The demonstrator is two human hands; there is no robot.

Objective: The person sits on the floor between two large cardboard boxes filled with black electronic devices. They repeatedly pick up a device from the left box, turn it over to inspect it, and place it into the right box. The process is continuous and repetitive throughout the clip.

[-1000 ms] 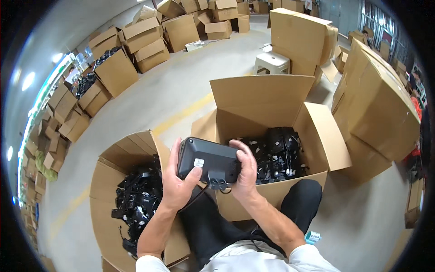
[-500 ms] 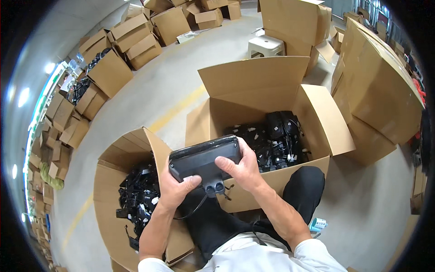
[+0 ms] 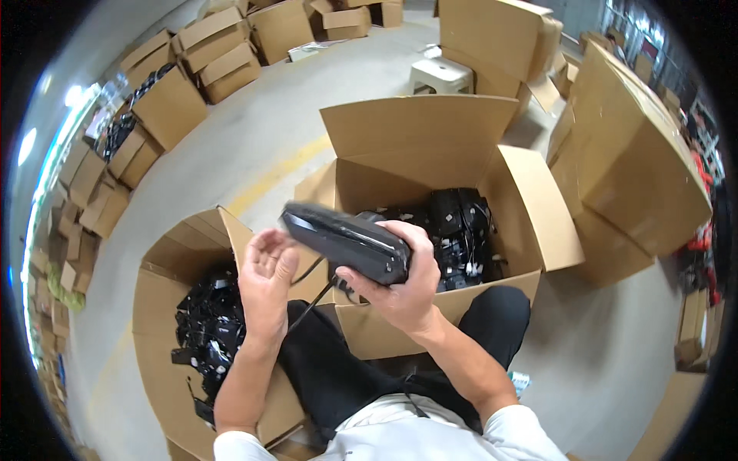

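My right hand [image 3: 400,286] grips a black rectangular electronic device [image 3: 344,240] by its near end, holding it tilted over my lap. A thin black cable [image 3: 311,306] hangs from the device. My left hand [image 3: 267,278] is open beside the device's far end, palm up, not gripping it. In front of me stands an open cardboard box [image 3: 430,138] holding several black devices and cables [image 3: 453,227]. At my left stands a second open cardboard box [image 3: 165,253], also filled with black parts [image 3: 207,323].
Large closed cardboard boxes [image 3: 638,154] rise at the right. More boxes [image 3: 192,69] are stacked along the far left and back. A white plastic stool [image 3: 440,75] stands behind the front box. A yellow line [image 3: 269,177] crosses the concrete floor.
The device has turned from flat, held in both hands, to edge-on in my right hand alone. My left hand has let go and opened.
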